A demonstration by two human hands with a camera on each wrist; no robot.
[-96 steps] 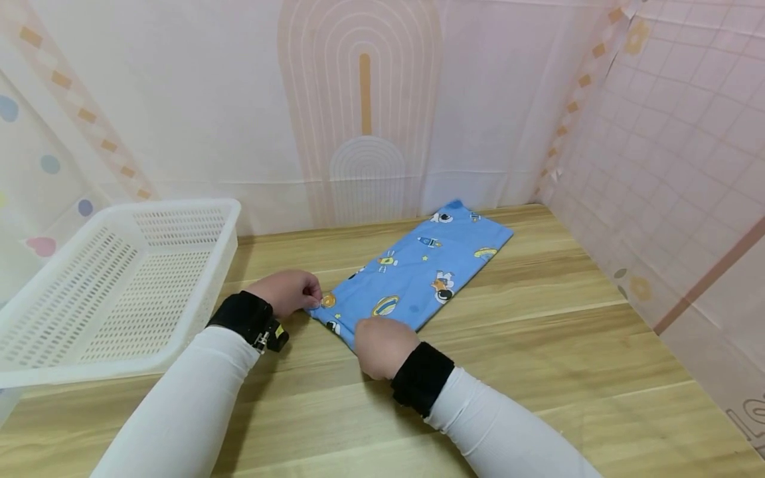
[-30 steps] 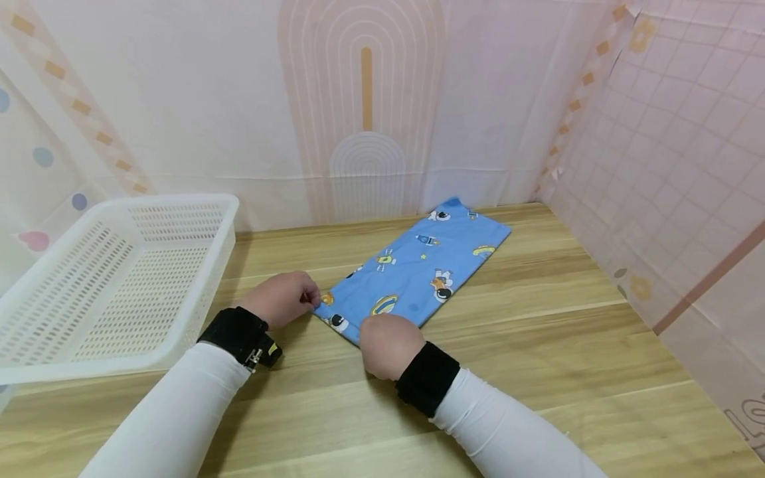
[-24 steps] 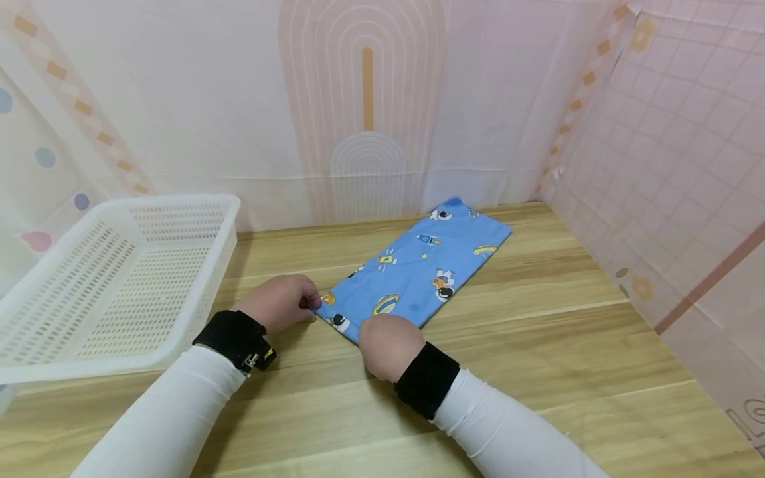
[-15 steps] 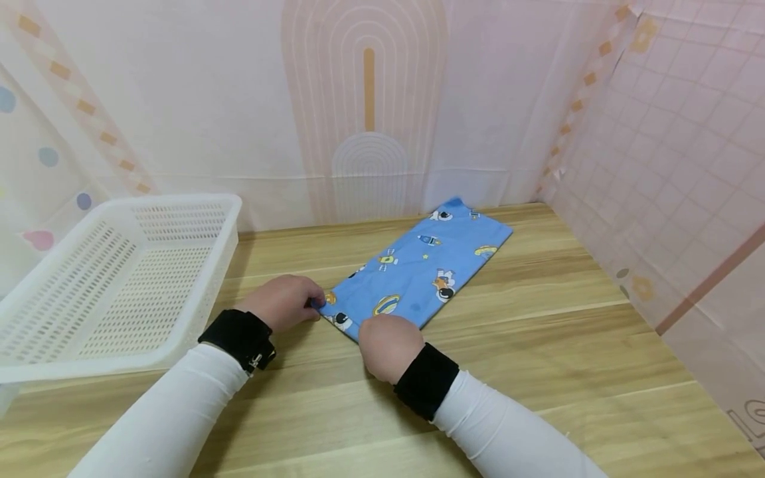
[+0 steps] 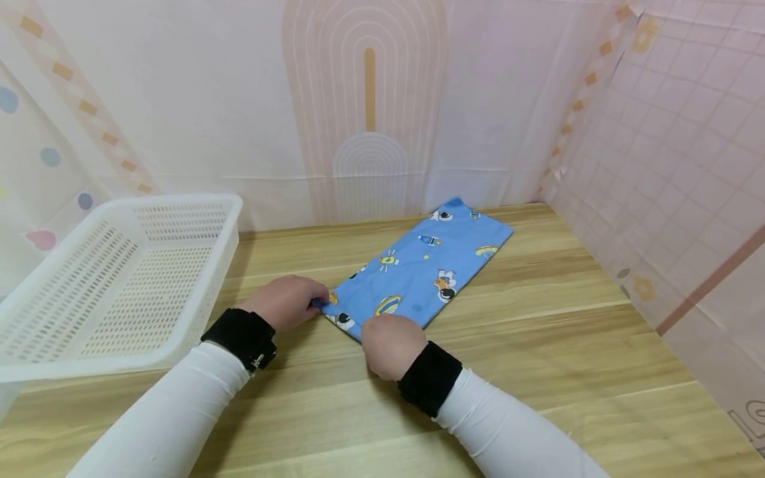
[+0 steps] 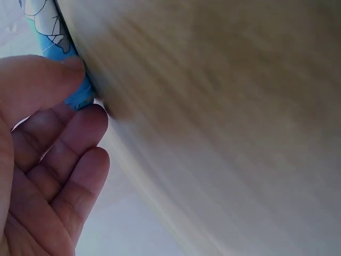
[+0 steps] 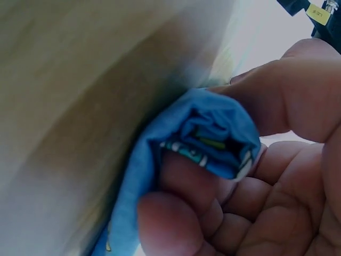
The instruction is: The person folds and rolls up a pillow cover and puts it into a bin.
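A folded blue cloth (image 5: 427, 265) printed with astronauts and rockets lies flat on the wooden table (image 5: 538, 345), slanting from near centre toward the back right. My left hand (image 5: 287, 302) pinches its near left corner, and the left wrist view shows thumb and fingers closed on the blue cloth (image 6: 74, 93) edge. At the near right corner my right hand (image 5: 388, 342) grips the layers. In the right wrist view the bunched blue cloth (image 7: 213, 133) sits between thumb and curled fingers (image 7: 170, 224).
A white perforated plastic basket (image 5: 113, 279) stands on the table's left side, close to my left forearm. Patterned curtain walls close off the back and right. Bare wood lies to the right of the cloth and in front of my arms.
Both hands have stayed on the near corners of the cloth. The near edge has shifted slightly to the right and looks drawn a little straighter.
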